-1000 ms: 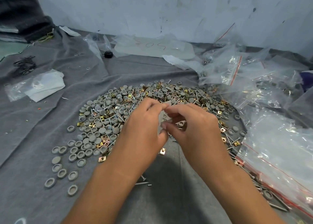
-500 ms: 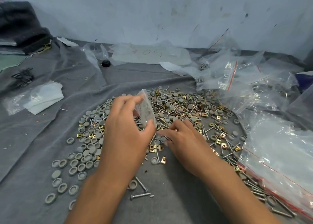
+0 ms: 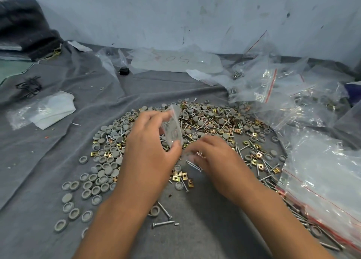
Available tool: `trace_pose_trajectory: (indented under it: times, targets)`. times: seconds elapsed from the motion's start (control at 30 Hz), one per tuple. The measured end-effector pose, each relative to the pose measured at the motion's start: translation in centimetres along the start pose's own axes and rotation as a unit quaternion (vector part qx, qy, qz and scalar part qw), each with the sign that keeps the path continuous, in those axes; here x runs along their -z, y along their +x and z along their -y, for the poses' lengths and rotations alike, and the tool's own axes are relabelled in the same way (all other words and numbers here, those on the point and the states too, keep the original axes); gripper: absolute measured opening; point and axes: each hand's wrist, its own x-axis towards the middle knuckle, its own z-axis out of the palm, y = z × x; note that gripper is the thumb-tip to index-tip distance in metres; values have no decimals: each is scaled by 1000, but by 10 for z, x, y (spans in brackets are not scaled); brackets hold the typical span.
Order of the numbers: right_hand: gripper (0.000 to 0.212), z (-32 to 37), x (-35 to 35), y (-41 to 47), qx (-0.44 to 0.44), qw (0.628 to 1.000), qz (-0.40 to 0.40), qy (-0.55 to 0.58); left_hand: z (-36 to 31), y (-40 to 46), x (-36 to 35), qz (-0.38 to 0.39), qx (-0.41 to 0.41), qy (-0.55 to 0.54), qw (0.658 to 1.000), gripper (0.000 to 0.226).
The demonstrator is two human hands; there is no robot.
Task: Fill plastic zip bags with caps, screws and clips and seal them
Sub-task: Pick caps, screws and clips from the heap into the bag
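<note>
A small clear zip bag (image 3: 172, 128) stands upright above the middle of the parts heap, pinched between the thumb and curled fingers of the left hand (image 3: 150, 149), with the thumb tip at the bag's lower edge and the fingertips along its far side. Just beside it, the right hand (image 3: 213, 161) lies low over the heap with its fingers bent down around a few screws (image 3: 193, 165) at its fingertips; motion blur hides exactly how many it holds. Under and around both hands spreads the heap: grey round caps (image 3: 101, 172) mostly to the left, some upside down showing their hollow, long silver screws and brass-coloured square clips (image 3: 178, 178) mixed together towards the middle and right. A couple of loose screws (image 3: 164, 223) lie apart in front, near the left forearm. Everything rests on a creased grey cloth (image 3: 39, 161). To the right lie crumpled clear zip bags with red seal strips (image 3: 271, 86), some with parts inside, and a larger bag (image 3: 322, 170) at the near right. Further back sits a flat plastic sheet with handwriting (image 3: 175, 60), a small black object (image 3: 124, 71) beside it, a folded white plastic piece (image 3: 52, 110) at the left, and black wire loops (image 3: 29, 85) beyond it.
</note>
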Motion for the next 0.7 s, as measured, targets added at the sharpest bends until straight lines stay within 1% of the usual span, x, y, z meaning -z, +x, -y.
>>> trace_pose_trajectory:
  times: [0.07,0.1,0.13,0.17,0.23,0.3,0.37,0.43,0.47,0.53,0.6,0.63,0.67,0.7]
  targets:
    - [22,5,14,1,-9,988,-115,98,-1,-1,-2,19,-8,-1,1000,57]
    - [20,10,20,2,4,978,-175,111,-1,-2,-4,29,-13,6,999,59]
    - [19,16,26,2,23,970,-218,108,-2,-3,-6,40,-17,14,999,61]
    - [19,23,29,2,45,963,-244,103,-3,-4,-7,51,-24,23,998,62]
    - [19,33,30,0,82,959,-260,81,-6,-5,-10,64,-43,31,997,60]
    - [21,36,27,-1,85,961,-260,37,-6,-5,-11,65,-56,28,996,58]
    - [22,33,23,-1,66,966,-248,-10,-5,-4,-11,57,-56,19,997,61]
    - [24,31,20,-1,50,971,-233,-37,-5,-4,-11,54,-52,9,997,60]
    - [25,31,19,-1,46,971,-231,-33,-5,-4,-10,55,-49,5,997,58]
    - [24,31,18,-1,37,970,-240,14,-5,-3,-8,47,-40,-2,998,56]
    - [19,30,16,-4,6,971,-231,64,-5,-2,-4,13,-16,-10,1000,55]
    - [15,29,15,-6,-13,978,-193,75,-4,-1,-2,-14,-4,-12,1000,55]
    - [12,27,14,-8,-28,989,-126,75,-3,1,1,-44,5,-14,999,54]
    - [11,26,11,-11,-36,997,-37,64,-3,2,4,-70,9,-17,997,54]
